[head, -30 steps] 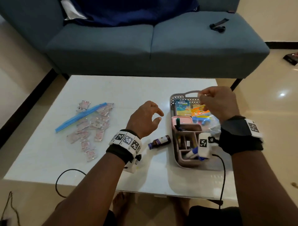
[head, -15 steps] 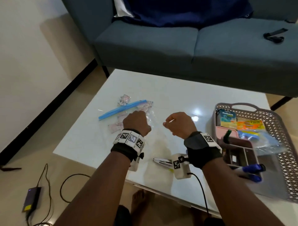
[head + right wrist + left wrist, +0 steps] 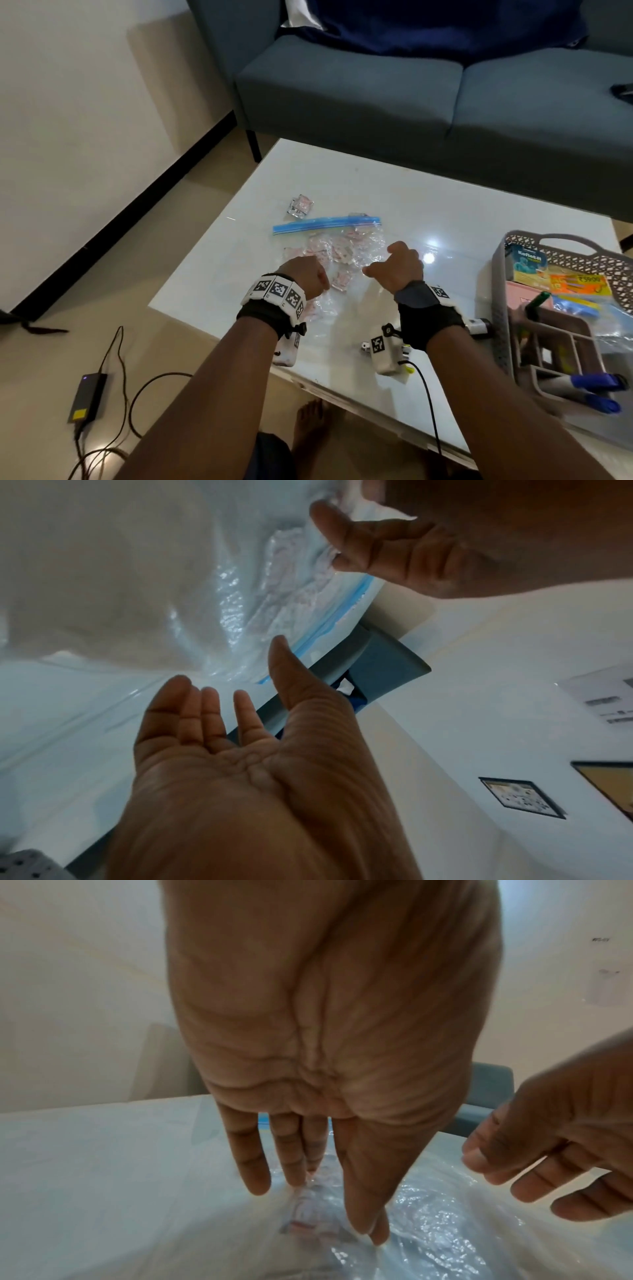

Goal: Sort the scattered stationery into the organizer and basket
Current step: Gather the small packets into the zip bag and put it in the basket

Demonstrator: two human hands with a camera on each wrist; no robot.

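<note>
The left hand (image 3: 306, 278) reaches down onto a clear zip bag (image 3: 337, 255) lying on the white worktop (image 3: 445, 219), left of centre. In the left wrist view its fingers (image 3: 251, 1164) are straight, tips touching the crinkled plastic over a small pink-and-white packet; the grip is unclosed, curled round nothing. The right hand (image 3: 397, 265) hovers just right of the left one, above the bag's right edge. The right wrist view shows its palm open, fingers (image 3: 192, 710) loosely spread and thumb out, its grip slack and empty.

The bag's blue zip strip (image 3: 327, 224) runs along its far edge, and many small packets show through the plastic. One loose packet (image 3: 301, 207) lies on the worktop just beyond the strip's left end.

At the right edge of the worktop stands a grey perforated basket (image 3: 582, 246) with a handle on its far rim. Inside it sits a compartmented organizer (image 3: 561, 346), with a green marker (image 3: 536, 303) standing in a far compartment and two blue-capped markers (image 3: 596, 390) lying over its near end. A teal box (image 3: 525, 262) and an orange-yellow pack (image 3: 579, 284) lie in the basket's far part.

Beyond the worktop is a blue-grey sofa (image 3: 376, 89). A power adapter (image 3: 87, 397) with its cables lies on the floor at near left.
</note>
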